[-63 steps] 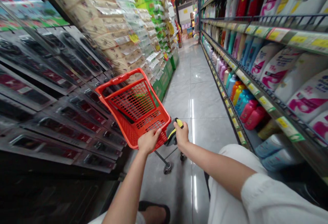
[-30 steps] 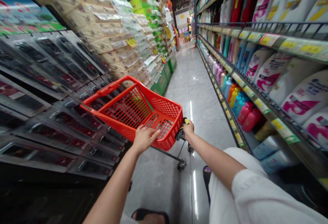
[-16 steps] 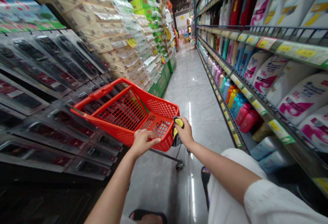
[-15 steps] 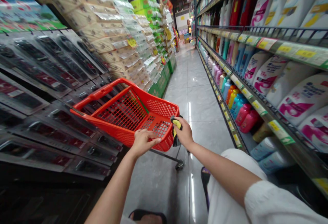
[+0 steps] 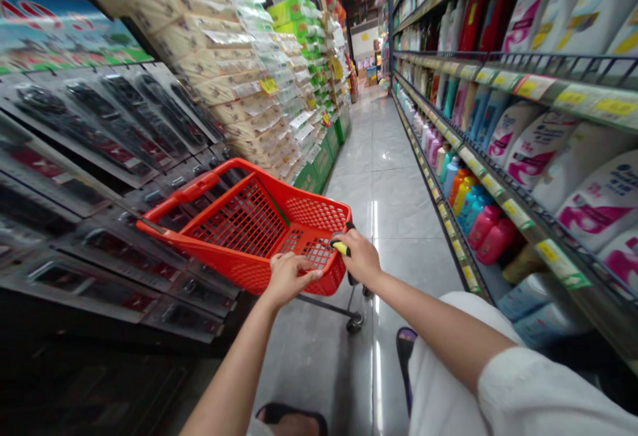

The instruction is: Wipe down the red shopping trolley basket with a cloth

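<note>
A small red plastic shopping cart stands at an angle before me, its basket bare inside where I can see. My left hand rests over the near side rim, with the fingers curled on it and the thumb along the edge. At the basket's front rim on the right, my right hand grips a yellow and dark grey cloth and presses it against the rim. Part of the cloth is hidden behind the fingers.
Shelves of shampoo bottles line the right side, close to my right arm. Packaged goods on hooks hang at left, with stacked tissue packs beyond. The tiled aisle floor runs ahead. Cart wheels stand near my feet.
My right hand has moved the cloth slightly along the front rim, and less of the cloth hangs down outside. My left hand stays on the near rim. The view has shifted slightly.
</note>
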Demonstrator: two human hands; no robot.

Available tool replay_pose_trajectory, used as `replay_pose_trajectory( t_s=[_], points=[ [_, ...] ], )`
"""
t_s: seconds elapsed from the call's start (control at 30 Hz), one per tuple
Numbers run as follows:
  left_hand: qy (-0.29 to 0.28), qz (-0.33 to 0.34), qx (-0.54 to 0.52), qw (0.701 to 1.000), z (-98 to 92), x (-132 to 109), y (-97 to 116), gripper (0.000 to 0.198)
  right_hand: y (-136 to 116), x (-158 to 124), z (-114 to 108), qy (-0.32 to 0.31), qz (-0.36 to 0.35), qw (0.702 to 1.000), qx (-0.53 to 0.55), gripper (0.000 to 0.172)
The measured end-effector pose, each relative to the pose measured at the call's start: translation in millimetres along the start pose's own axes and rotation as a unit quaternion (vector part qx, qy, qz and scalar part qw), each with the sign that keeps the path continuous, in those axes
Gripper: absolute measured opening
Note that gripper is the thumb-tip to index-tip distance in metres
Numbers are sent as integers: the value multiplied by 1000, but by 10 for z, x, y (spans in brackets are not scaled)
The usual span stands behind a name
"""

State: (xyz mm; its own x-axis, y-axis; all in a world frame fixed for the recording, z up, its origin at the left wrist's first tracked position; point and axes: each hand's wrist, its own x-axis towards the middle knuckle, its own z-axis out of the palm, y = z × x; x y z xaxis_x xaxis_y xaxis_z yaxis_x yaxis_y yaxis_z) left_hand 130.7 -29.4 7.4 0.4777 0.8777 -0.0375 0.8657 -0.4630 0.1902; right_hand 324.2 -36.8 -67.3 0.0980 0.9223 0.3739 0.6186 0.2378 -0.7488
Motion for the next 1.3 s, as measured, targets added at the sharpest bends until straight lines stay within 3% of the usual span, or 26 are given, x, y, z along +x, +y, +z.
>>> replay_pose_trajectory(
  t_s=[0.07,0.13,0.33,0.4,0.47,0.6,0.67,0.77,0.83,0.9,0.97,1.07,1.3],
  points=[
    [12,8,3,1000,9,3,4,44,-123,-221,17,-46,-49,998,11,38],
    [20,13,4,1000,5,-18,7,42,-149,-272,-5,-65,-63,996,17,38],
    [-10,27,9,1000,-41,-118,22,38,159,286,-86,19,55,997,47,39],
    [-16,18,18,1000,-35,-110,23,33,163,320,-40,48,75,995,52,37],
    [-11,4,28,1000,-17,-82,13,28,67,168,27,50,63,995,55,34],
    [-3,-5,41,999,13,-29,-37,24,-175,-310,130,-39,-42,993,104,34],
    [-2,-1,40,999,14,-23,-59,28,-155,-368,146,-51,-57,985,156,35],
    [7,-1,33,999,3,-43,-57,36,124,-102,123,74,63,966,239,32],
    [6,-3,29,1000,-6,-67,-33,40,386,204,99,179,197,916,301,28],
    [1,-2,26,1000,-13,-92,1,43,606,496,95,196,276,863,374,23],
    [-2,1,21,1000,-16,-113,32,46,733,711,126,173,292,842,420,21],
    [-6,10,15,1000,-17,-128,60,48,776,873,221,147,273,841,442,21],
    [-6,8,18,1000,-2,-95,37,57,718,796,369,150,247,850,440,16]
  ],
)
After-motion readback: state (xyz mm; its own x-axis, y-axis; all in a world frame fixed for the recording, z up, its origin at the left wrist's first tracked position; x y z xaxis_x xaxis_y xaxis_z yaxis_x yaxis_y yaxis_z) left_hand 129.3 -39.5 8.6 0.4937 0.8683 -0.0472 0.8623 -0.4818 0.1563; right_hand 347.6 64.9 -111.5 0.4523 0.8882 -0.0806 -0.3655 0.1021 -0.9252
